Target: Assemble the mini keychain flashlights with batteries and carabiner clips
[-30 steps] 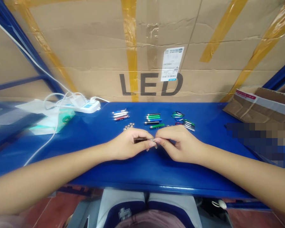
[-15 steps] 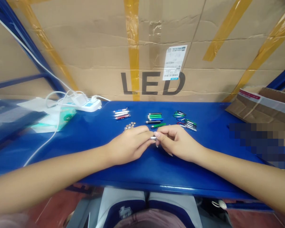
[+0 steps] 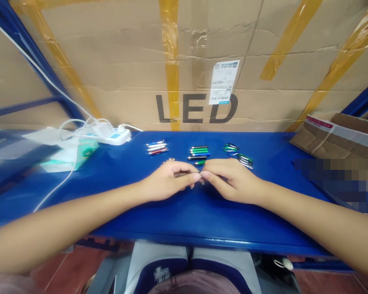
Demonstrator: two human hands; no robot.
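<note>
My left hand (image 3: 168, 181) and my right hand (image 3: 234, 179) meet fingertip to fingertip above the blue table (image 3: 184, 222). Both are closed in a pinch on a small silvery piece, now almost wholly covered by the fingers. Just beyond them lies a row of green, blue and black metal tubes (image 3: 200, 150), with one green tube (image 3: 200, 162) partly behind my right hand. Small round metal discs (image 3: 171, 159) show over the back of my left hand, mostly hidden by it.
Slim blue, silver and red pen-like pieces (image 3: 157, 147) lie back left. Coloured clips (image 3: 231, 148) and thin silvery parts (image 3: 245, 161) lie back right. A white power strip (image 3: 118, 136) with cables and a tissue pack (image 3: 70, 155) stand left, an open carton (image 3: 340, 136) right.
My left hand has turned, bringing its thumb up into view against the right fingertips. The silvery piece, visible between the hands before, is now nearly hidden.
</note>
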